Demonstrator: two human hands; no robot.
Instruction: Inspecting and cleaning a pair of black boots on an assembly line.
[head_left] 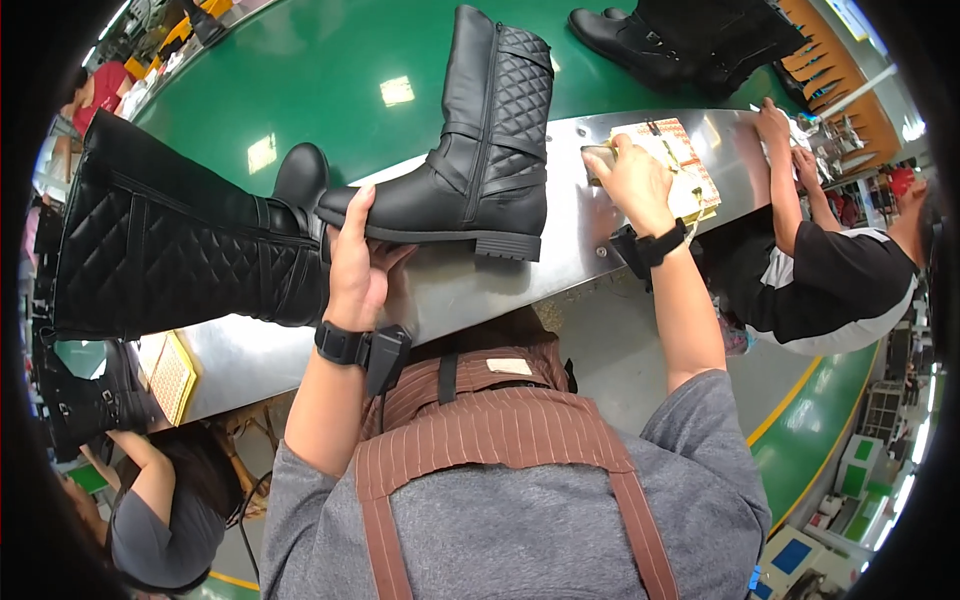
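My left hand (358,270) grips a black quilted ankle-strap boot (490,140) by its toe, thumb on the upper and fingers under the sole. The boot stands upright over the metal table edge, its side zipper and heel showing. Beside it on the left, a taller black quilted boot (190,230) leans over, its foot partly hidden behind the held boot's toe. My right hand (636,180) is at a stack of printed sheets (690,165) on the metal top, with fingers closed around a small greyish thing that I cannot make out.
A green conveyor belt (370,60) runs behind the metal table edge (450,290). Other black boots (690,40) stand on it at the far right. A yellow-edged sheet stack (167,375) lies at the left. Co-workers sit close by on my right (850,280) and left (170,510).
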